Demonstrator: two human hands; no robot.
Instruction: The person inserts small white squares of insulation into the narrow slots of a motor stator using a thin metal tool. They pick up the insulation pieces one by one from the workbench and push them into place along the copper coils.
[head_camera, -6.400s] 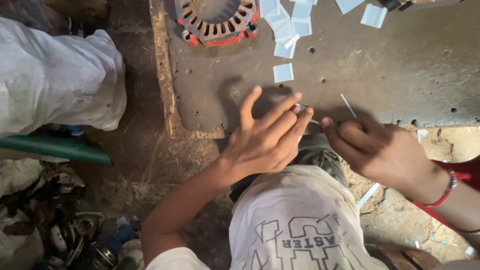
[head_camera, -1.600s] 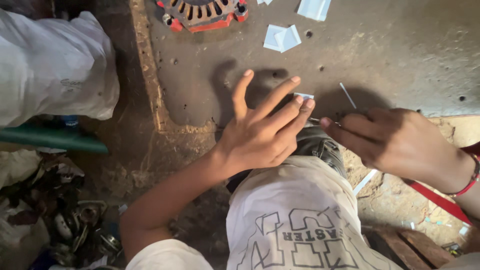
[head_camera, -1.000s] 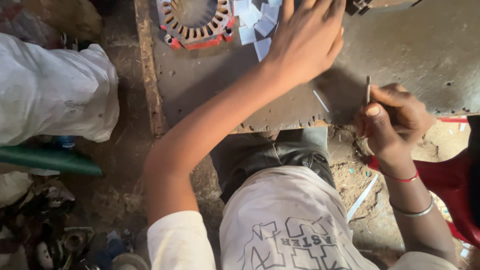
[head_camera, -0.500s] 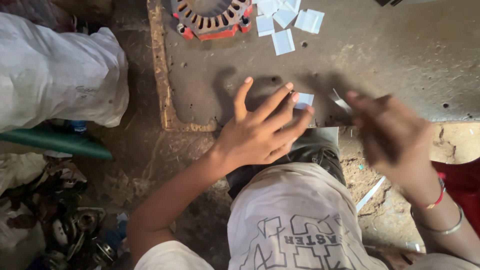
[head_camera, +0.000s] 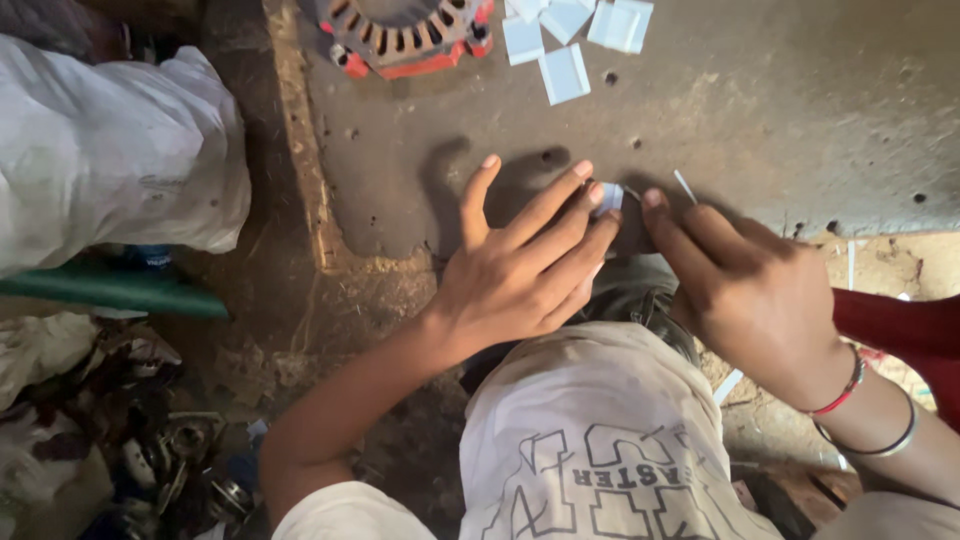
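Observation:
My left hand (head_camera: 520, 265) pinches a small white paper piece (head_camera: 608, 197) between its fingertips, just above the near edge of the grey workbench (head_camera: 760, 120). My right hand (head_camera: 745, 285) is closed beside it, fingertip touching the paper, and holds a thin white strip (head_camera: 685, 186) that sticks up past the knuckles. A round motor stator (head_camera: 400, 35) with red end pieces sits at the bench's far edge. Several loose white paper pieces (head_camera: 565, 72) lie to its right.
A white cloth bundle (head_camera: 110, 160) lies at left above a green pipe (head_camera: 110, 290). Metal scrap parts (head_camera: 150, 450) are piled on the ground at lower left. A wooden strip (head_camera: 300, 150) edges the bench's left side. My knee in grey shorts is below the hands.
My left hand reached to the paper pile by the stator and came back with a white piece. My right hand moved in from the right and now touches that piece.

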